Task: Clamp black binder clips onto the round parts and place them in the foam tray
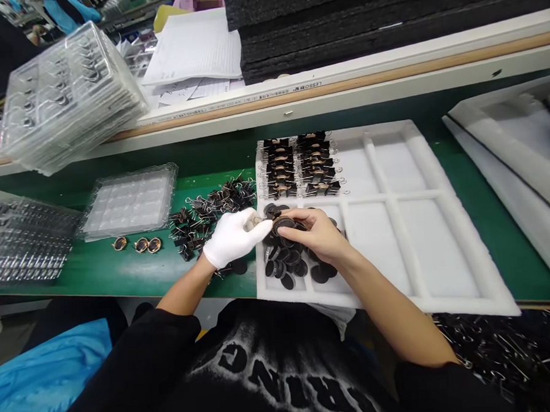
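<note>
My left hand (233, 236), in a white glove, pinches a black binder clip whose wire handle (257, 220) shows between thumb and fingers. My bare right hand (316, 231) holds a round black disc with a gold-coloured rim (284, 224). Both hands meet over the front left of a white foam tray (376, 299), and the clip is at the disc's edge. Loose black discs (287, 254) lie in the compartments below. Behind them, two columns of clipped round pieces (280, 169) fill a rear compartment. A heap of binder clips (197, 216) lies left of the tray.
Several gold-rimmed round pieces (141, 245) lie on the green table (122, 275) near a clear plastic tray (130, 201). Clear trays (66, 94) are stacked on the shelf, beside papers (193, 47) and black foam sheets (385, 22). More white foam trays (510, 120) stand at right.
</note>
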`<state>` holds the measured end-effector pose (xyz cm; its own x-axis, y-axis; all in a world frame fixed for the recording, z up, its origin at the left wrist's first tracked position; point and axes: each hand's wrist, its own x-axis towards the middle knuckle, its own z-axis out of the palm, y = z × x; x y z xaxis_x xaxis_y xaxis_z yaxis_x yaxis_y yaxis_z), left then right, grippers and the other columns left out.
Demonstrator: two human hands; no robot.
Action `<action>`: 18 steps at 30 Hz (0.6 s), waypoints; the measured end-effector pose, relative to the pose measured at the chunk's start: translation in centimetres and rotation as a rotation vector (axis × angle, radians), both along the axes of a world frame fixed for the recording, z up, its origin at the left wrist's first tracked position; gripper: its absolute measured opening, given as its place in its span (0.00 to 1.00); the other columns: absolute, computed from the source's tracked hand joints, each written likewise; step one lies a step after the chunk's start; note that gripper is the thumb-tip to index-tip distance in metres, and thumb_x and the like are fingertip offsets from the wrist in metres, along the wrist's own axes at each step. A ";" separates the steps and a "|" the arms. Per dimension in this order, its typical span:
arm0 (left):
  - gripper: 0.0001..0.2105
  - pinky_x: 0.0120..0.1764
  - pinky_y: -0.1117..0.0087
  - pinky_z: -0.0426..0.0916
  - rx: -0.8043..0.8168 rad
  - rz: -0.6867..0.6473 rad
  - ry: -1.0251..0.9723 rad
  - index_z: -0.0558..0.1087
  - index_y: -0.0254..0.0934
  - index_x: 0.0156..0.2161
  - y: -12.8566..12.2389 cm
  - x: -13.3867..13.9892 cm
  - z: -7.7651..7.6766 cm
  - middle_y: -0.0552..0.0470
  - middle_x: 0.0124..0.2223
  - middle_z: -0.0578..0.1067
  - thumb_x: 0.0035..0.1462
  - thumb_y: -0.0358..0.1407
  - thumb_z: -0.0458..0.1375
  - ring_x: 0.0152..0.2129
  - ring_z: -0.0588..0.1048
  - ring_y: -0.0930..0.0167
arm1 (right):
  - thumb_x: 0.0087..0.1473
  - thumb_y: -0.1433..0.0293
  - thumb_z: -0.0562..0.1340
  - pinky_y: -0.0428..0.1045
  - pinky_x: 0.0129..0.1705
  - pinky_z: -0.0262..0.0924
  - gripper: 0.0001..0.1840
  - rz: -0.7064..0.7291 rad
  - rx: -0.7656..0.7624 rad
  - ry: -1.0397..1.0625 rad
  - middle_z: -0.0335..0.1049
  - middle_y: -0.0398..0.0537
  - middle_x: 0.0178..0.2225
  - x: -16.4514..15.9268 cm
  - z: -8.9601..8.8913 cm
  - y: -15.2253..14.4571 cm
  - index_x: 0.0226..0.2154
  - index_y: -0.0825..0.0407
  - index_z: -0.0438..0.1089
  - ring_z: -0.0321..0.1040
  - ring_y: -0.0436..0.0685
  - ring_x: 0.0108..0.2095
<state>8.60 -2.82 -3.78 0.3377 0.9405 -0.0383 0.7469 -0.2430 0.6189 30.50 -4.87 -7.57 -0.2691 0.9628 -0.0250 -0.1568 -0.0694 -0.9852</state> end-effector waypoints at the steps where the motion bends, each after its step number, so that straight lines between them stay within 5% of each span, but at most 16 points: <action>1: 0.17 0.27 0.71 0.59 0.027 -0.005 0.024 0.70 0.39 0.29 0.1 0.1 -0.1 0.58 0.21 0.69 0.62 0.50 0.58 0.20 0.66 0.74 | 0.50 0.58 0.76 0.56 0.53 0.71 0.13 0.008 0.000 -0.005 0.83 0.49 0.45 0.0 0.0 0.0 0.36 0.48 0.84 0.77 0.63 0.48; 6: 0.16 0.26 0.71 0.59 0.047 -0.028 0.030 0.69 0.39 0.29 0.7 -0.7 0.0 0.58 0.20 0.67 0.63 0.47 0.56 0.18 0.66 0.74 | 0.51 0.57 0.76 0.54 0.43 0.74 0.15 -0.052 -0.015 -0.020 0.82 0.50 0.47 0.5 0.4 0.2 0.38 0.48 0.82 0.78 0.61 0.45; 10: 0.18 0.25 0.72 0.66 -0.130 -0.160 -0.073 0.70 0.39 0.30 1.1 -2.5 1.4 0.57 0.20 0.72 0.68 0.46 0.49 0.15 0.70 0.75 | 0.50 0.58 0.76 0.50 0.26 0.67 0.15 0.002 -0.123 -0.069 0.80 0.47 0.33 1.7 1.1 0.4 0.36 0.48 0.79 0.76 0.57 0.30; 18: 0.12 0.22 0.76 0.66 -0.113 -0.297 -0.087 0.74 0.37 0.29 1.0 -2.1 2.4 0.60 0.18 0.74 0.63 0.38 0.57 0.15 0.73 0.77 | 0.40 0.70 0.75 0.51 0.37 0.67 0.10 0.179 -0.047 -0.201 0.77 0.43 0.30 1.8 1.4 0.3 0.28 0.50 0.76 0.73 0.55 0.33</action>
